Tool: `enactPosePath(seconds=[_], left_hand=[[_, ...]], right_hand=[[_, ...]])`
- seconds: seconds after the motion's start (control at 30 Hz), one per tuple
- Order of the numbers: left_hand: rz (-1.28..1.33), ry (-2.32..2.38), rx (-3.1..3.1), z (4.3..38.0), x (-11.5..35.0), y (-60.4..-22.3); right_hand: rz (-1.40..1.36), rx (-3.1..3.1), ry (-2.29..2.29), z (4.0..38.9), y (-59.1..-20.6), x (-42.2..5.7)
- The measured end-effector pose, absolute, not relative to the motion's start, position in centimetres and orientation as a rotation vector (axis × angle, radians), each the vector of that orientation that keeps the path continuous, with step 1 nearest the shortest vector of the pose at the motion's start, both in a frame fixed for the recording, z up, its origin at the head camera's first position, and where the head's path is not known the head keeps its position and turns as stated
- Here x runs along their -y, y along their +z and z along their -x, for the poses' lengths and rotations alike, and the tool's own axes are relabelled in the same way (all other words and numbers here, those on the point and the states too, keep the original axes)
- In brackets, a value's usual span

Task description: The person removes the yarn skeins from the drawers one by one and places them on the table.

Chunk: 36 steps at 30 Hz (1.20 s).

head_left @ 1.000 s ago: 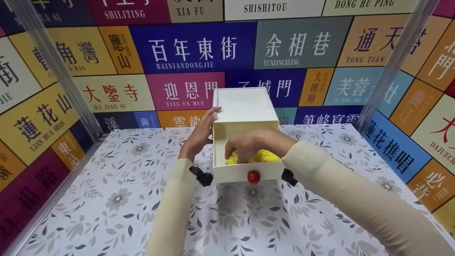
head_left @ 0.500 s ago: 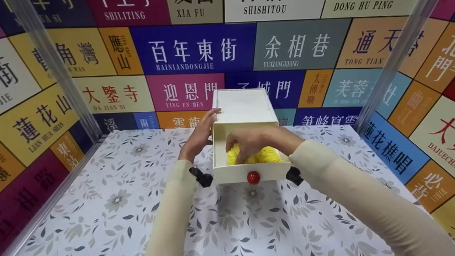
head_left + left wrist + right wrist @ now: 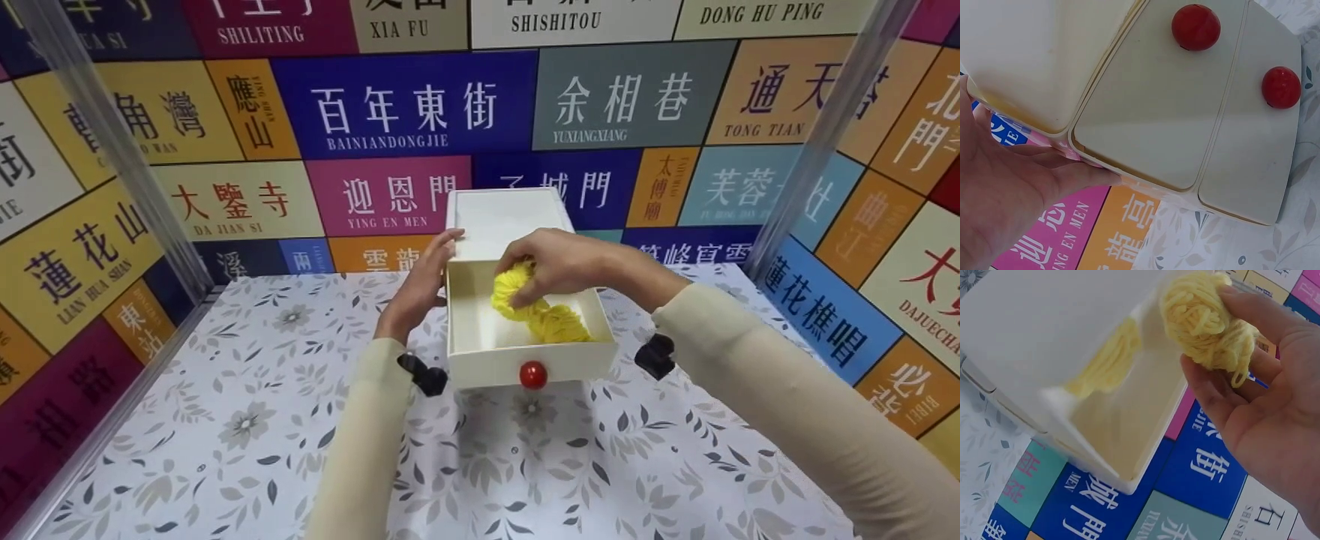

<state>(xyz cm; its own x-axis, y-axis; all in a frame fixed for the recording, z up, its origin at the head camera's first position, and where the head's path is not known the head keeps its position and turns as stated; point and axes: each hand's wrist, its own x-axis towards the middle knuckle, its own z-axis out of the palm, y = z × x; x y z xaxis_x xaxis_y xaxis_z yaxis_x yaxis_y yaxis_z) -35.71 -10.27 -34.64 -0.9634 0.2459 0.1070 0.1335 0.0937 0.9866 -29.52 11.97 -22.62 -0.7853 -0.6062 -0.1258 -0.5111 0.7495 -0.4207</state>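
Right hand [image 3: 574, 262]: I pinch a yellow yarn ball [image 3: 512, 290] between my thumb and bent fingers.
Held ball's place: it is raised over the open drawer [image 3: 480, 367], and in the right wrist view a small loose loop sticks out of it.
Second yarn ball [image 3: 568, 327]: it lies inside that drawer, near the front wall and toward its right side; the right wrist view shows a gap between it and the one I hold.
Left hand [image 3: 418, 289]: my fingers are extended along the left side of the white cabinet [image 3: 506, 217], touching it, with a fingertip at the top edge.
Drawer: the uppermost one, pulled out toward me, with a red knob [image 3: 533, 374] in the middle of its front.
Lower drawers [image 3: 1140, 107]: two, pushed in, each with its own round red knob, seen in the left wrist view.
Cabinet: it stands upright on the counter [image 3: 187, 450], whose white covering has grey flowers and leaves.
Sleeves [image 3: 360, 442]: cream, reaching my wrists, with a black device [image 3: 422, 373] at each one.
Wall [image 3: 405, 105]: coloured panels with Chinese characters and Latin letters.
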Motion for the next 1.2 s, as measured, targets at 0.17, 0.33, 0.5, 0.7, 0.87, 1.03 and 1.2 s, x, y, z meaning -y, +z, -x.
enactPosePath(seconds=[0.17, 0.33, 0.5, 0.7, 0.87, 1.03, 1.2], left_hand=[[-0.397, 2.02, -2.258, 35.7, 10.3, -34.7], [-0.404, 2.01, -2.272, 35.7, 10.4, -34.7], [-0.409, 2.006, -2.28, 35.8, 10.4, -34.7], [-0.401, 2.0, -2.287, 35.8, 10.3, -34.8], [-0.403, 2.01, -2.277, 35.8, 10.3, -34.8], [-0.406, 2.023, -2.27, 35.8, 10.3, -34.8], [-0.407, 2.003, -2.293, 35.8, 10.3, -34.8]], right_hand=[[0.816, -2.754, -0.72, 30.3, -22.5, -13.7], [0.708, -2.797, -0.925, 31.2, -22.5, -15.9], [0.608, -2.839, -1.031, 31.8, -22.9, -18.3], [0.517, -2.856, -1.151, 32.4, -23.8, -20.8], [0.387, -2.87, -1.175, 32.7, -24.8, -22.8], [0.306, -2.856, -1.211, 33.2, -26.0, -24.8], [0.218, -2.811, -1.256, 33.6, -27.5, -26.2]])
